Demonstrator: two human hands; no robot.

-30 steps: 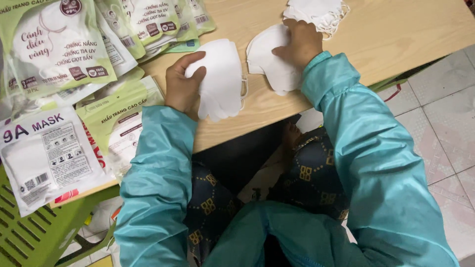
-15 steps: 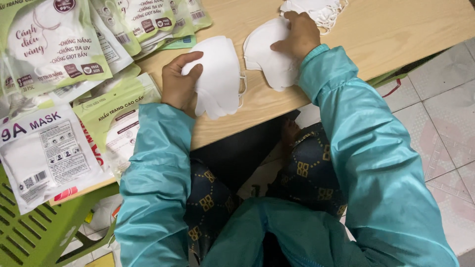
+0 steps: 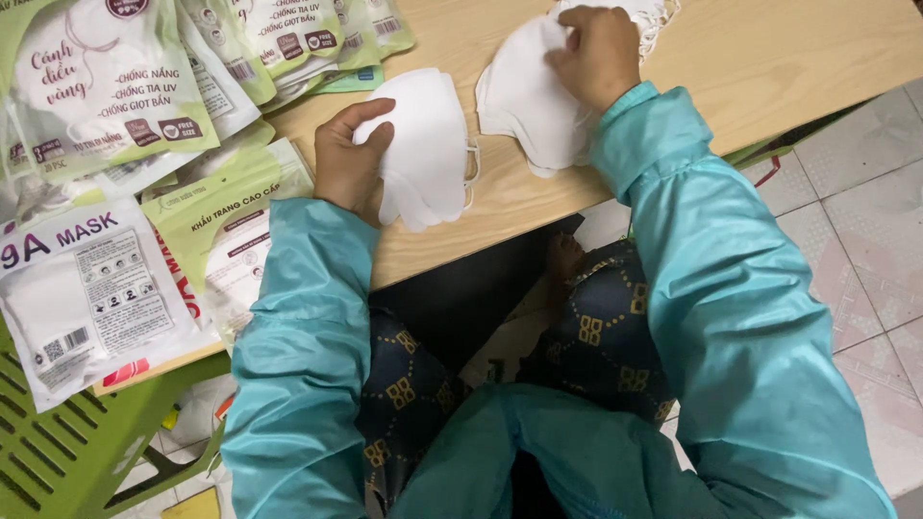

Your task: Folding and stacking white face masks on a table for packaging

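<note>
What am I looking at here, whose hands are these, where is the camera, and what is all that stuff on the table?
The camera sits on a person's head and looks down, so you see their own arms in teal sleeves and their lap. The left hand holds a stack of white face masks upright. The right hand presses on another white mask pile lying on the wooden table. At the left lie sealed mask packets, green and white. A green plastic crate stands below them on the tiled floor.
</note>
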